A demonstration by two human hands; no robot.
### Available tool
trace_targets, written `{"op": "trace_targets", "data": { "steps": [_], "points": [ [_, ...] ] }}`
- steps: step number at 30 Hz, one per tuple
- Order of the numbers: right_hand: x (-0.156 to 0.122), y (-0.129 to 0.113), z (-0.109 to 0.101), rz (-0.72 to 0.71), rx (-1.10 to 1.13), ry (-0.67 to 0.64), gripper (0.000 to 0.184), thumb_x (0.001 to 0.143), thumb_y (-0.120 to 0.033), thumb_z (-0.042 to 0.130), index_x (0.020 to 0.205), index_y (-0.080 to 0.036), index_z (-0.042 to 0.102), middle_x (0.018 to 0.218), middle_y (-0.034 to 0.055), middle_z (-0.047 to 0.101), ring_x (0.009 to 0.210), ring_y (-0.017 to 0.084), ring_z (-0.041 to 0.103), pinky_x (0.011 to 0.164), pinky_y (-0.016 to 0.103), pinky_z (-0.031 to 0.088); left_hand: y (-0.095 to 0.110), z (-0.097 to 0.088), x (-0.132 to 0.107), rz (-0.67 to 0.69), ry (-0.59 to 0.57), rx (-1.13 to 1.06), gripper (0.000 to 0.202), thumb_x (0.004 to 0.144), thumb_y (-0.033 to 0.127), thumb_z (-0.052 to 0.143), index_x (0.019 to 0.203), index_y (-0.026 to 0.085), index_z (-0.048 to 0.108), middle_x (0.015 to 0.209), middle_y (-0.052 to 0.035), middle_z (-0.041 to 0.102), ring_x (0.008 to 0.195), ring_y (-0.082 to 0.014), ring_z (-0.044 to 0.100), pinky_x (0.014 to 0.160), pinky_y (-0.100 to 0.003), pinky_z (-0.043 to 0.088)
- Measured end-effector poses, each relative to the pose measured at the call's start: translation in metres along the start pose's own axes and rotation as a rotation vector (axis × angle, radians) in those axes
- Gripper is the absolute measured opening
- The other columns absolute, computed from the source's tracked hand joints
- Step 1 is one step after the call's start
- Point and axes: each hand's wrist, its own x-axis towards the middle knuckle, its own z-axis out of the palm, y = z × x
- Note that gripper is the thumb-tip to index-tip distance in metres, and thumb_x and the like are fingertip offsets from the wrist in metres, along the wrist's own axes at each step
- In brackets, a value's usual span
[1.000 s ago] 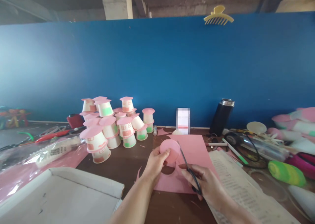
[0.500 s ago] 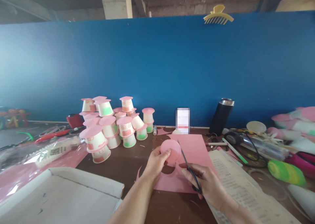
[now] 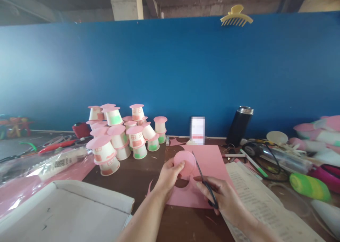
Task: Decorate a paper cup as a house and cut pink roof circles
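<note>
The left hand [image 3: 167, 173] pinches a pink paper disc [image 3: 185, 163] by its near-left edge, holding it just above the pink sheet [image 3: 209, 164] lying on the brown table [image 3: 132, 174]. The right hand [image 3: 223, 196] is closed around the handles of black scissors [image 3: 204, 181], their blades nearly closed and pointing at the disc's right edge. Far left, upturned paper cups [image 3: 119, 135] capped with pink discs are piled together; at far right a black flask [image 3: 239, 125] stands lidded, and near left a white cardboard tray [image 3: 66, 210] shows only bare card.

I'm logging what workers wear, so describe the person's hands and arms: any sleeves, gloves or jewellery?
Both forearms are bare as far as the frame shows, with no sleeves in view. The left hand and right hand wear no gloves; no rings, watch or bracelets are visible.
</note>
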Motion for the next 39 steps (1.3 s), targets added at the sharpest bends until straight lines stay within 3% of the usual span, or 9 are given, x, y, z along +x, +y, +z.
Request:
{"op": "trace_targets", "data": {
  "steps": [19,29,39],
  "points": [
    [0.0012,0.0022,-0.0004,0.001,-0.020,0.008,0.065,0.078,-0.066,0.065,0.115,-0.013,0.070,0.055,-0.0071,0.044,0.040,0.006,0.038,0.033,0.017,0.037,-0.0016,-0.0012,0.0002,-0.010,-0.014,0.006,0.039,0.071,0.046,0.076,0.091,0.014,0.071,0.077,-0.0045,0.065,0.067,-0.0137,0.054,0.061,-0.025,0.040],
    [0.0009,0.0033,-0.0009,-0.007,-0.012,-0.008,0.064,0.079,-0.065,0.065,0.116,-0.013,0.070,0.056,-0.0072,0.044,0.043,0.007,0.039,0.033,0.016,0.037,-0.0008,-0.0003,-0.0003,-0.006,0.001,0.009,0.034,0.070,0.045,0.076,0.085,0.015,0.069,0.072,-0.0020,0.063,0.064,-0.0125,0.051,0.060,-0.024,0.038],
    [0.0004,0.0005,-0.0007,0.001,0.000,0.000,0.061,0.079,-0.064,0.067,0.113,-0.014,0.071,0.053,-0.0082,0.043,0.036,0.006,0.038,0.032,0.018,0.035,0.0025,0.0010,-0.0029,-0.018,-0.009,0.004,0.038,0.069,0.046,0.077,0.089,0.014,0.071,0.077,-0.0046,0.067,0.068,-0.0153,0.056,0.063,-0.026,0.041]
  ]
}}
